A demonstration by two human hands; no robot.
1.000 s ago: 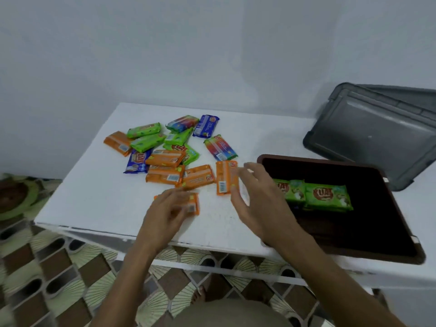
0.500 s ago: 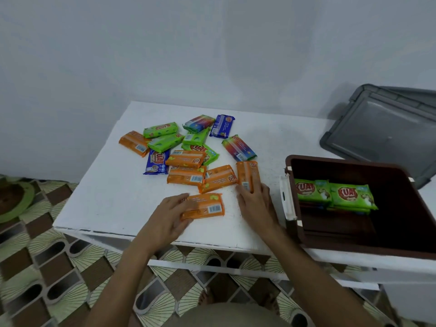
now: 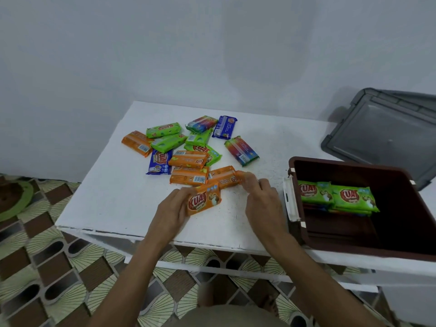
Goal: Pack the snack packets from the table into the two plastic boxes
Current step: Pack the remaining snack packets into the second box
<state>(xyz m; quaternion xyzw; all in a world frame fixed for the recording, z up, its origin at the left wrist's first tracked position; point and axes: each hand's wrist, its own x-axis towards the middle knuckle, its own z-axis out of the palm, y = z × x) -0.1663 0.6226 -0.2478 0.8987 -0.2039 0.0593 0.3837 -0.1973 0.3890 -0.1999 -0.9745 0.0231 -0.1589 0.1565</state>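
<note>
Left hand (image 3: 171,210) grips an orange foil snack packet (image 3: 204,201) by its left end, thumb and fingers closed on it, label side tipped up toward the camera and its right end lifted off the white painted table (image 3: 113,204); probably turned so the face reads before it goes in. Right hand (image 3: 262,199) reaches into the near edge of the pile, fingers (image 3: 247,180) curled and pressed together on the end of a second orange packet (image 3: 223,178) that lies flat beside two more orange ones; motion blur at the fingertips, so whether it is a true pinch or only a press I cannot tell. Rest of the loose pile, green, blue and rainbow-striped wrappers (image 3: 188,142), lies scattered further back, well apart from the boxes. Brown plastic box (image 3: 297,232) stands open at the table's right end, just beside the right hand, white latch (image 3: 290,199) hanging on its near wall. Inside, green packets (image 3: 337,195) lie face up, side by side on a low stack against one side, leaving the rest of the floor bare for further rows. Grey plastic tray or lid (image 3: 382,135) rests tilted behind the brown box; a second box as such I cannot make out. Packing looks early: most packets are on the table. Orange ones appear to be gathered as a set, likely to go in by colour.
</note>
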